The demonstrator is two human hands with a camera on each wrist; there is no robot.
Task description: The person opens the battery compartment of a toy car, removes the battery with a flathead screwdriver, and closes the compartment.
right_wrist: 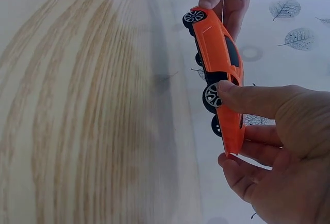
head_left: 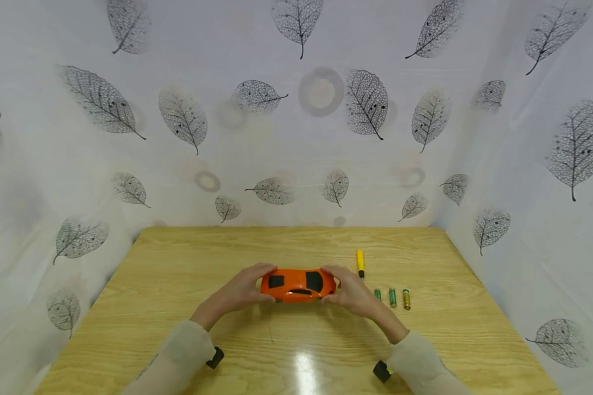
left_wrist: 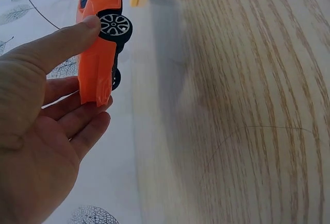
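Note:
Both hands hold an orange toy car (head_left: 296, 282) between them, raised above the wooden table. My left hand (head_left: 249, 285) grips one end, its thumb by a wheel (left_wrist: 114, 24) and its fingers behind the body in the left wrist view. At the other end my right hand (head_left: 348, 291) pinches the car, thumb beside a wheel (right_wrist: 212, 98) and fingers on the far side. The car has black windows and silver-spoked wheels. Its roof faces the head camera.
On the wooden table (head_left: 178, 252), a yellow-handled screwdriver (head_left: 360, 263) lies beyond the right hand. Several batteries (head_left: 392, 297) lie to the right of that hand. A pale leaf-printed curtain (head_left: 296, 142) stands behind the table and along its sides.

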